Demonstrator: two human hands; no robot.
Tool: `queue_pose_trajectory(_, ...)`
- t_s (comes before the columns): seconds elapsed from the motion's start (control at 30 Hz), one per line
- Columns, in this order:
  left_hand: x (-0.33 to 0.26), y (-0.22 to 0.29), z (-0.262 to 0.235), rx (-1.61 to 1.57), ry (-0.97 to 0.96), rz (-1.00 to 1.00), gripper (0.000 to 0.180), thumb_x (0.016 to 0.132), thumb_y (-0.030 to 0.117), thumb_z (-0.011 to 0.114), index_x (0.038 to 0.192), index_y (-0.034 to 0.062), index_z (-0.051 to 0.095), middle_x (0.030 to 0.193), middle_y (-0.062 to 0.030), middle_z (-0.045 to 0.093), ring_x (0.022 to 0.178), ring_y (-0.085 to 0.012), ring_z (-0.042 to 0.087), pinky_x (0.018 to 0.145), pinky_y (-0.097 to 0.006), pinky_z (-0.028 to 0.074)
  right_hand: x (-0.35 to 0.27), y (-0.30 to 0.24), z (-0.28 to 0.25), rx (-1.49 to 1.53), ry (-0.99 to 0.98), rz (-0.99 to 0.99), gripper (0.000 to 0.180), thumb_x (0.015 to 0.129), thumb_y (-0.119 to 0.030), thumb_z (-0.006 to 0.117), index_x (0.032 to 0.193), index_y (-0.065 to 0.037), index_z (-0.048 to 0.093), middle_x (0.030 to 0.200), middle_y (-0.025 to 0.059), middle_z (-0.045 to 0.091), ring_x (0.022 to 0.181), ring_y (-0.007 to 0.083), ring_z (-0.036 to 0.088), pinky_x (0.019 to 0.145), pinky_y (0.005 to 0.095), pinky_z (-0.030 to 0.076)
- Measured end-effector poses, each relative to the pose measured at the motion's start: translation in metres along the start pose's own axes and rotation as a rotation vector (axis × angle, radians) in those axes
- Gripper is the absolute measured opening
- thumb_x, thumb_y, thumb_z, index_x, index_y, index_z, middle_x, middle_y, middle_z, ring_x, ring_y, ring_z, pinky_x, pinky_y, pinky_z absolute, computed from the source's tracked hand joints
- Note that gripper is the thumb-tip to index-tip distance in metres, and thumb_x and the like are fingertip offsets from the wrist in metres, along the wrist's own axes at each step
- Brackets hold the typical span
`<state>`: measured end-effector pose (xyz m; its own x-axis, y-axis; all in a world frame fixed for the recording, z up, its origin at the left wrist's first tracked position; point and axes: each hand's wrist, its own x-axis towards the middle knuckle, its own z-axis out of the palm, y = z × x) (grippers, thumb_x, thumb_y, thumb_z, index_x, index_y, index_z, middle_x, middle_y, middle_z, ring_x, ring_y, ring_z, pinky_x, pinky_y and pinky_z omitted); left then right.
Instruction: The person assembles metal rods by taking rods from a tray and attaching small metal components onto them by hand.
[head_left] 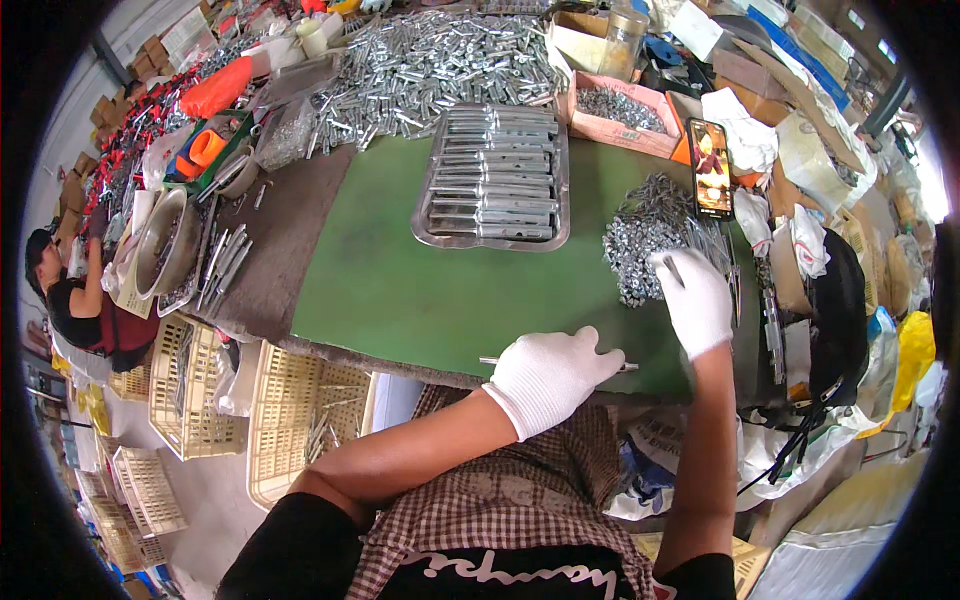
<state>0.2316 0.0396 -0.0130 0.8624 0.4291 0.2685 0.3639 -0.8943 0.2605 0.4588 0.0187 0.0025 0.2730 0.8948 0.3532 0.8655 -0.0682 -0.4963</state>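
Both my hands wear white knit gloves. My left hand (553, 378) is closed around a slim metal rod (629, 367) at the near edge of the green work mat (400, 270); only the rod's two ends show past the glove. At the right side of the mat, my right hand (697, 300) reaches to a heap of small shiny metal parts (637, 245), which look like nuts. Its fingers are drawn together at the heap's edge; what they pinch is too small to tell. Beyond the hands lies a metal tray (424, 215) with several silver tubular pieces (497, 187) in rows.
A large pile of silver tubes (430, 70) covers the far side. A pink box (625, 110) of small parts and a lit phone (711, 170) stand at right. Loose tubes (226, 268) and a round bowl (170, 245) are at left. Another person (85, 300) works far left, past yellow crates (290, 410).
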Motion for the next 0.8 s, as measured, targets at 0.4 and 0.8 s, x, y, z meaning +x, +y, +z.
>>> queue_pose_trajectory(0.4, 0.002, 0.001, -0.001, -0.021, 0.02, 0.006, 0.019, 0.083, 0.018, 0.062, 0.1, 0.0214, 0.066, 0.073, -0.008, 0.054, 0.053, -0.0248, 0.062, 0.046, -0.039, 0.051, 0.036, -0.004, 0.016, -0.422, -0.213, -0.019, 0.017, 0.088, -0.02, 0.059, 0.095, -0.005, 0.062, 0.097, 0.0183, 0.064, 0.091, 0.0377, 0.063, 0.08, 0.0474, 0.05)
queue_pose_trajectory(0.8, 0.001, 0.005, -0.002, -0.035, 0.04, -0.013, 0.014, 0.084, 0.02, 0.063, 0.098, 0.0199, 0.065, 0.072, -0.0079, 0.053, 0.053, -0.0246, 0.062, 0.047, -0.039, 0.051, -0.092, -0.047, -0.006, 0.201, -0.04, 0.125, 0.011, 0.079, -0.005, 0.07, 0.09, -0.006, 0.069, 0.088, 0.0117, 0.067, 0.076, 0.0256, 0.066, 0.069, 0.0335, 0.052)
